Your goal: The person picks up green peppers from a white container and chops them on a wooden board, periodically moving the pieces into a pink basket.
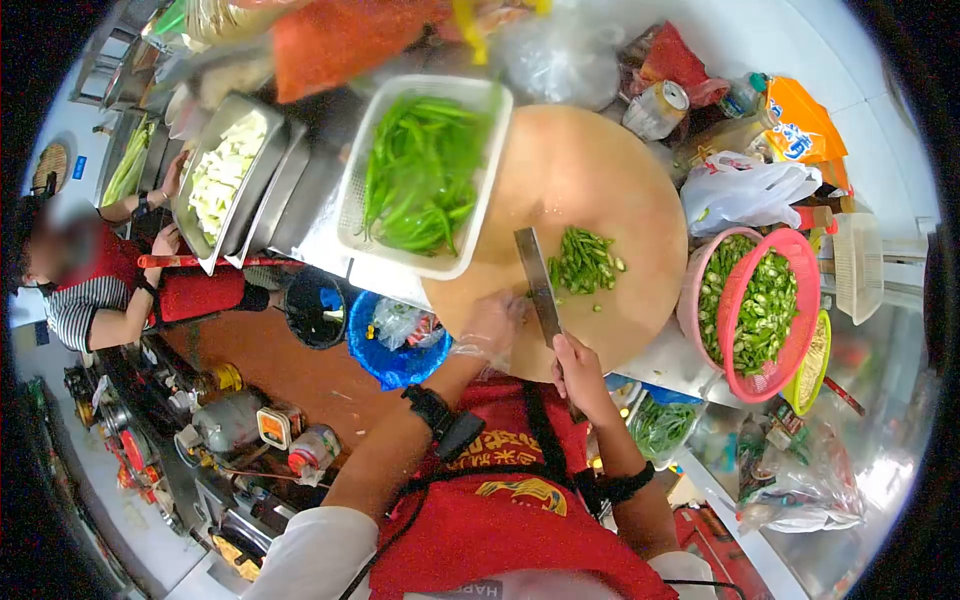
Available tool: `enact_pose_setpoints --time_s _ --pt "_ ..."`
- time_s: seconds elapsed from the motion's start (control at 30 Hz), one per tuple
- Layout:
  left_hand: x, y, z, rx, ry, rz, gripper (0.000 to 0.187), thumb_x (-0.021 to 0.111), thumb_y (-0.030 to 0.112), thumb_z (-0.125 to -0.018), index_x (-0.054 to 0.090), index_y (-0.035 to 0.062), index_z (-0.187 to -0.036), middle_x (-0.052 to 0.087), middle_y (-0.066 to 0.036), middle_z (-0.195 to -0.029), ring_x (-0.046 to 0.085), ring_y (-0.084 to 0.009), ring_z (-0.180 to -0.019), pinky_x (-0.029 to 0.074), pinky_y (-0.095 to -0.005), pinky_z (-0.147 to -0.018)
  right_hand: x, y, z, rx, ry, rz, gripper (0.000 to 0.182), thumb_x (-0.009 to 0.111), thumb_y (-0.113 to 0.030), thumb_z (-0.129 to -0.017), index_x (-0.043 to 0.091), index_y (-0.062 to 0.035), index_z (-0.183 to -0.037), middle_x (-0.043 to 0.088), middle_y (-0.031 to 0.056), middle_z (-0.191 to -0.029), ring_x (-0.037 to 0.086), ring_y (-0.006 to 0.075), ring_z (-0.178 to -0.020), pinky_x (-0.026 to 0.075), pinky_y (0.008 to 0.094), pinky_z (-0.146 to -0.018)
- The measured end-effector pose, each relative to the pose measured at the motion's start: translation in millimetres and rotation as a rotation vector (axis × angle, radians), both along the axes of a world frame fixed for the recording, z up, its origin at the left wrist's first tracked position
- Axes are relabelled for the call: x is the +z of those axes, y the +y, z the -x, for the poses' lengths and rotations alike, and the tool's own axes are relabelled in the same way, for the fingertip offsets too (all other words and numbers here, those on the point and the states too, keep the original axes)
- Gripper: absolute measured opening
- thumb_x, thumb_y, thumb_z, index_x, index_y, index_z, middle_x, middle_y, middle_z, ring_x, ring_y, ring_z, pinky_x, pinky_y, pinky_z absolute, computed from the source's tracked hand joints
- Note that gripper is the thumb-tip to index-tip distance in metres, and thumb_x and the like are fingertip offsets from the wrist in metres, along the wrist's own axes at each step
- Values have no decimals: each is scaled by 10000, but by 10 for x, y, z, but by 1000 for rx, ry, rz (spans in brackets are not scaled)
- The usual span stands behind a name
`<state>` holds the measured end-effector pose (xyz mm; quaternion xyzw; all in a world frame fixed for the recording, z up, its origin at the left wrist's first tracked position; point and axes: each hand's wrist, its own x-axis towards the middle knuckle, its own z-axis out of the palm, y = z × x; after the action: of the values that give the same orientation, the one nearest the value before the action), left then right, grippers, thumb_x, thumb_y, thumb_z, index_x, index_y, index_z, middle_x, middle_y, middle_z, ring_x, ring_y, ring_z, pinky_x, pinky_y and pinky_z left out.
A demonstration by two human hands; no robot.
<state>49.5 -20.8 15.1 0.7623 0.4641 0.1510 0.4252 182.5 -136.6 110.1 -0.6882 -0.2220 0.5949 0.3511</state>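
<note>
My right hand [580,375] grips the handle of a cleaver [541,288], its blade resting over a round wooden chopping board [590,160]. Just right of the blade lies a small pile of cut green chili peppers [582,262], with a few loose bits around it. My left hand [495,325], apparently in a clear plastic glove, is on the board's near left part, left of the blade. Its fingers are blurred, and anything under them is hidden. Whole green chili peppers [420,175] fill a white plastic basket [487,215] at the board's left edge.
Right of the board, a pink basket [808,290] of cut chilies overlaps another basket. A plastic bag [745,190] and a can [657,108] stand behind. Metal trays [235,225] are at left, near a co-worker [110,270]. A blue-lined bin [400,370] stands below.
</note>
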Motion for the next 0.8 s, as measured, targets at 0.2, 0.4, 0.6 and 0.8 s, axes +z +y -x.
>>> enact_pose_setpoints --time_s 0.2,0.4,0.6,0.8 --pt "-110 27 62 -31 -80 130 174 549 185 -841 588 18 -871 615 -209 -826 591 -400 -766 470 -464 -690 38 -36 35 -56 -19 -45 375 414 -392 -965 531 -37 -960 436 3 -527 395 77 -387 330 221 -358" --pt "587 211 376 -151 161 266 271 550 290 -857 607 25 -865 628 -185 -866 612 -357 -819 484 -416 -713 -31 -44 -238 -79 118 58 356 426 -392 -962 507 -60 -860 442 2 -528 403 85 -383 338 225 -355" --pt "636 487 1689 66 727 -117 217 540 250 -865 627 51 -872 590 -169 -771 582 -343 -738 475 -444 -680 103 -65 -396 -186 -1 -5 377 417 -394 -965 494 -56 -815 445 7 -514 412 87 -369 334 226 -347" --pt "1050 1024 1621 551 162 -399 169 584 118 -838 550 -9 -732 565 -130 -680 557 -224 -608 462 -353 -596 -110 -101 -326 -102 -55 31 478 449 -369 -952 507 -7 -1260 441 -21 -504 403 72 -390 346 244 -375"
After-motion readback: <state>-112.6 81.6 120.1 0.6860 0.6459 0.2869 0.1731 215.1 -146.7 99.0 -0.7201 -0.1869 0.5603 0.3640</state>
